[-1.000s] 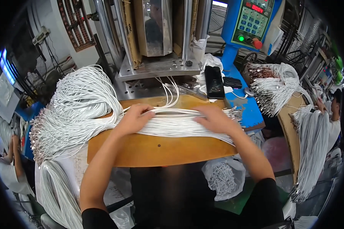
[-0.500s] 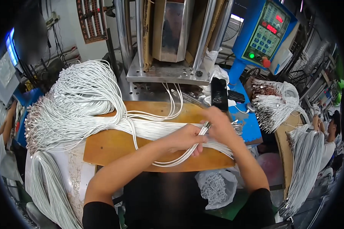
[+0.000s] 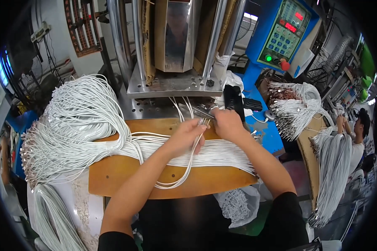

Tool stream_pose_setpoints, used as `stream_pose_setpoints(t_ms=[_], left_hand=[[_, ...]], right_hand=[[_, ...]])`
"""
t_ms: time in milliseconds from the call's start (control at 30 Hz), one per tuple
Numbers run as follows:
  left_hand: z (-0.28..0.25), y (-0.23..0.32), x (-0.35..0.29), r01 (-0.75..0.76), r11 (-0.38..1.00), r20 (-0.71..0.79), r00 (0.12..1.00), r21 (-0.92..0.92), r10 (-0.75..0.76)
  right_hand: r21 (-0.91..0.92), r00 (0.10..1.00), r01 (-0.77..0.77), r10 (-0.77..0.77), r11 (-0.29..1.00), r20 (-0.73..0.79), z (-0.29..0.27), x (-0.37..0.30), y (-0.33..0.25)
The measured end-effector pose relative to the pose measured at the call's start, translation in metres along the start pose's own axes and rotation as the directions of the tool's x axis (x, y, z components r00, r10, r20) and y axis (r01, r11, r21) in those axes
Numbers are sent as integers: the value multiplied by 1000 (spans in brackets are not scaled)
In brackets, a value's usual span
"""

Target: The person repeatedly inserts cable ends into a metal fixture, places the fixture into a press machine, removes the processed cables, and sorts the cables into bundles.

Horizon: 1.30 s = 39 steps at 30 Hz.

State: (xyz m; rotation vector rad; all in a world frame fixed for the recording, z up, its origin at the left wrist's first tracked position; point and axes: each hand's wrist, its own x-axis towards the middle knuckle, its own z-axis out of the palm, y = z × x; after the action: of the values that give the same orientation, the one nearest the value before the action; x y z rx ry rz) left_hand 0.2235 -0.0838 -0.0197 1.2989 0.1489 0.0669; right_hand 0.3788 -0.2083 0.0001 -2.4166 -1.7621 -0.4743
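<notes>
My left hand (image 3: 187,136) is closed round a few white cables (image 3: 190,161), whose metal-tipped ends (image 3: 203,121) stick up past the fingers. The rest of these cables loops down over the brown board (image 3: 125,178). Close beside those tips, my right hand (image 3: 228,124) has its fingers closed on the end of a slim grey metal bar (image 3: 202,111); the grip itself is partly hidden. Beneath both hands a thick bundle of white cables (image 3: 226,155) runs across the board. It joins a big coiled heap of cables (image 3: 81,111) at the left.
A press with a steel plate (image 3: 171,88) and upright posts rises behind the board. At the right stands a blue control box (image 3: 285,33). More cable bundles (image 3: 333,167) hang at the far right, near another person (image 3: 358,138). A clear bag of small parts (image 3: 238,205) sits below the board.
Both hands have moved away from me toward the press, with the left still holding the cables. My right hand has left the cable ends and reached the metal bar. The view has shifted slightly.
</notes>
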Motion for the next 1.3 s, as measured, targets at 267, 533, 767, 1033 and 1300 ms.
stream_pose_setpoints(t_ms=[267,533,767,1033,1300], left_hand=[[-5,-1,8,53,997,-47,997,-56,-56],[20,9,7,85,954,-74,995,287,-67],[18,-1,7,109,976,-132,988,189,-85],[14,3,0,89,987,-145,987,137,-69],[14,-1,2,89,969,-164,985,230,-51]], right_hand=[[713,925,-299,8,635,380,-8,-4,-8],[928,916,-319,187,-194,354,12,-45,5],[886,994,-94,88,454,60,25,-41,-5],[963,956,-270,123,8,267,16,-45,3],[920,998,1,54,392,-24,22,-46,-6]])
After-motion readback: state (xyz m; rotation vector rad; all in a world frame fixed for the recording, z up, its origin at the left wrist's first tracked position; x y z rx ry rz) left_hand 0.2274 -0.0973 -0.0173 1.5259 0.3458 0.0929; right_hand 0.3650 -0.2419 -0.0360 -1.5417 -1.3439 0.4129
